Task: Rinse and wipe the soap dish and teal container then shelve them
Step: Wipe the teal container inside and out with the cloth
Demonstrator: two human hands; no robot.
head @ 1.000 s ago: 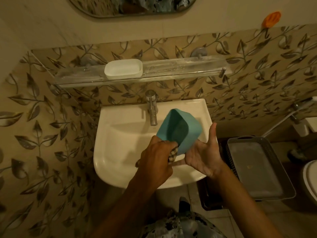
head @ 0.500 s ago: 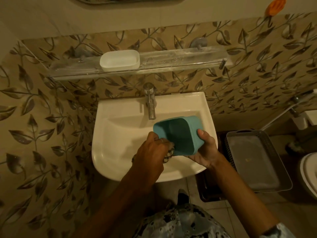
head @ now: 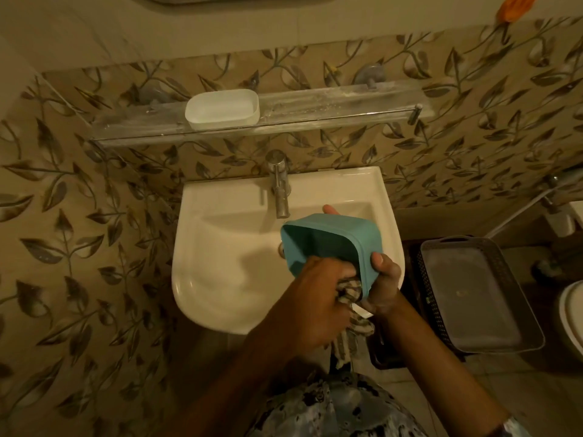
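The teal container (head: 334, 238) is tilted on its side over the right half of the white sink (head: 220, 263), its mouth facing left and toward me. My right hand (head: 383, 285) grips its near right rim, with a fingertip showing behind its far edge. My left hand (head: 315, 298) is closed on a checked cloth (head: 350, 294) and pushes it into the container's mouth; the cloth's tail hangs below my hands. The white soap dish (head: 222, 109) stands upright on the glass shelf (head: 331, 102) above the tap.
A chrome tap (head: 279, 187) juts over the basin just left of the container. A grey basket tray (head: 473, 294) sits low at the right on a dark crate. A toilet's edge (head: 572, 310) shows far right. An orange object (head: 514, 9) hangs on the wall.
The container has turned from upright to lying on its side. My right hand shifted from an open palm beneath it to gripping its rim. My left hand pushed the cloth deeper inside.
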